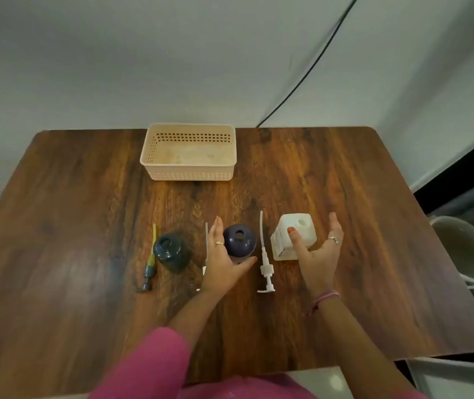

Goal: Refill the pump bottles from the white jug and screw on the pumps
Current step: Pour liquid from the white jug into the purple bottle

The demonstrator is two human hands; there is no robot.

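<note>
A white jug (pixel 290 228) stands uncapped on the wooden table (pixel 86 197), right of centre. My right hand (pixel 319 254) is open around its near right side, thumb touching the jug's top edge. A dark purple bottle (pixel 240 240) stands open-mouthed in the middle. My left hand (pixel 224 260) cups its near left side, fingers spread. A dark teal bottle (pixel 171 251) stands open to the left. A teal pump (pixel 147 272) with a yellow tube lies left of it. A white pump (pixel 266 266) lies between purple bottle and jug. Another white pump (pixel 206 243) is partly hidden by my left hand.
A beige perforated basket (pixel 160 156) sits at the table's far edge, centre. A black cable (pixel 302 82) runs down the wall behind. A white bucket-like container (pixel 466 249) stands off the table's right edge.
</note>
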